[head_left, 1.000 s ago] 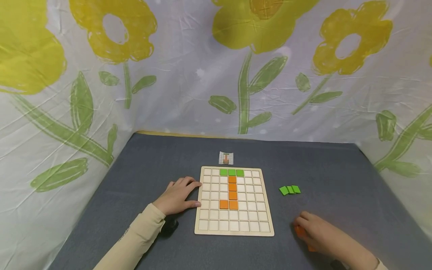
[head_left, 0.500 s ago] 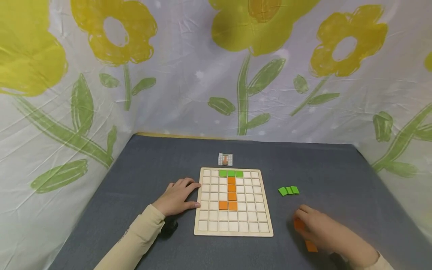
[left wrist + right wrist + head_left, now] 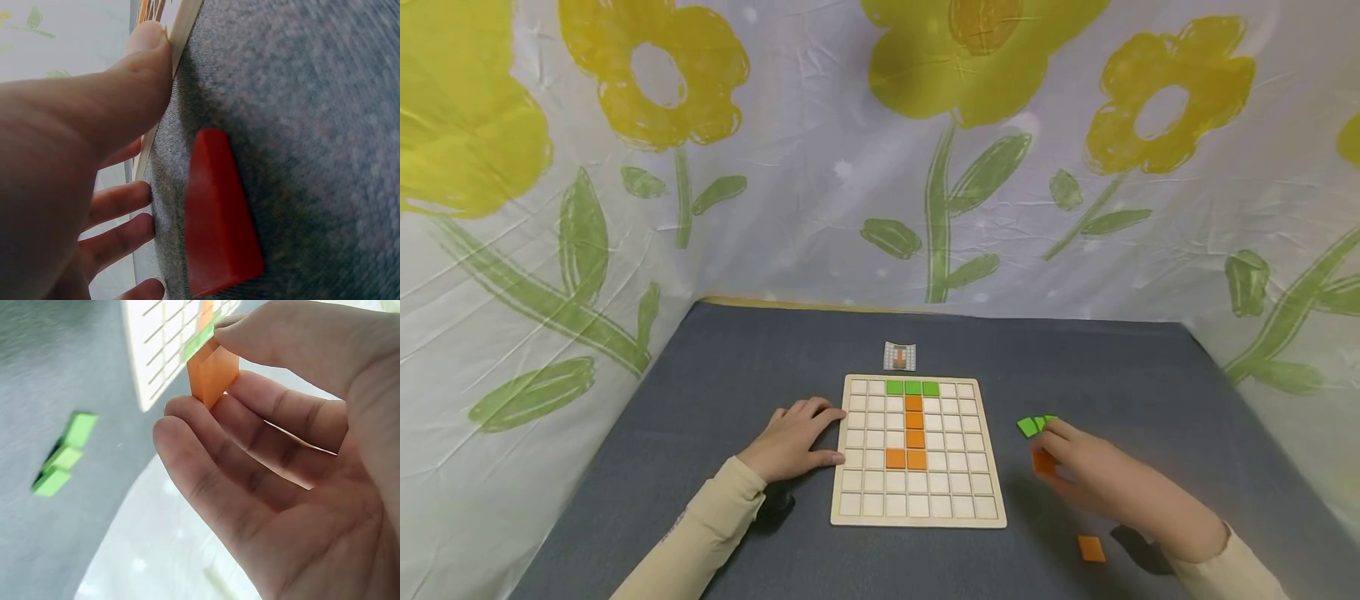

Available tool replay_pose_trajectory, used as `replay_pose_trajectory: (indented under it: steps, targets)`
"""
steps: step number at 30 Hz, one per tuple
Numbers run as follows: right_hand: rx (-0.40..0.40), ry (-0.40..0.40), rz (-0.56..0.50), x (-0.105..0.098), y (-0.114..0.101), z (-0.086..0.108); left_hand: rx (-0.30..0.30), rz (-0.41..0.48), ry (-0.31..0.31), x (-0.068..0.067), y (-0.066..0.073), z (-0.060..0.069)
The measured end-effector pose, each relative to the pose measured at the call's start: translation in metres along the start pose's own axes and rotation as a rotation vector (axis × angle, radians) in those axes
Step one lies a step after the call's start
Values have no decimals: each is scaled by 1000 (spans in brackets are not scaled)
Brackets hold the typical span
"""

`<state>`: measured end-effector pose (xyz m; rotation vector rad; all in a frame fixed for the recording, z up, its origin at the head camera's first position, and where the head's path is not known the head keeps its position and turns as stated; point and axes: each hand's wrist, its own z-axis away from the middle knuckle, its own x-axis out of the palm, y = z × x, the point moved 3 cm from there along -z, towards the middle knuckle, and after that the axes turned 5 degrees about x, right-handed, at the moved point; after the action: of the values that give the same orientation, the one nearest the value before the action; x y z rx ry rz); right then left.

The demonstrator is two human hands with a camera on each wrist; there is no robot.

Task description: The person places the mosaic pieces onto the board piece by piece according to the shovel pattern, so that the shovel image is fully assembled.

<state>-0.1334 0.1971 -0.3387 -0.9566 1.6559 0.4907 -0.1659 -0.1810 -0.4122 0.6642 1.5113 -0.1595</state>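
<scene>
My right hand (image 3: pixel 1093 467) is raised off the table, to the right of the wooden grid board (image 3: pixel 865 483). Its thumb and fingers pinch orange square tile material (image 3: pixel 215 375); whether it is one tile or two overlapping is unclear. My left hand (image 3: pixel 793 437) rests at the board's left edge, its thumb (image 3: pixel 147 40) and fingertips touching the rim. On the board, green tiles (image 3: pixel 913 388) form a short row at the top. An orange column (image 3: pixel 914 420) runs down below them, with one more orange tile (image 3: pixel 895 458) beside its foot.
Loose green tiles (image 3: pixel 1027 427) lie right of the board, partly behind my right hand. One orange tile (image 3: pixel 1091 548) lies nearer me. A small printed card (image 3: pixel 899 356) sits beyond the board. A red wedge-shaped thing (image 3: pixel 219 212) shows near my left hand. Flowered cloth (image 3: pixel 805 208) hangs behind.
My right hand has lifted orange tile material from the table and moved away from me, towards the green tiles. One orange tile stays behind on the table. My left hand has not moved.
</scene>
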Motion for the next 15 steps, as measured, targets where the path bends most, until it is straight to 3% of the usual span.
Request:
replay_pose_trajectory:
  steps: [9, 15]
  targets:
    - [-47, -24, -1, -2, -12, -28, 8, 2, -1, 1, -1, 1]
    - [0, -108, 17, -1, -17, -45, 7, 6, -2, 0, 0, 0]
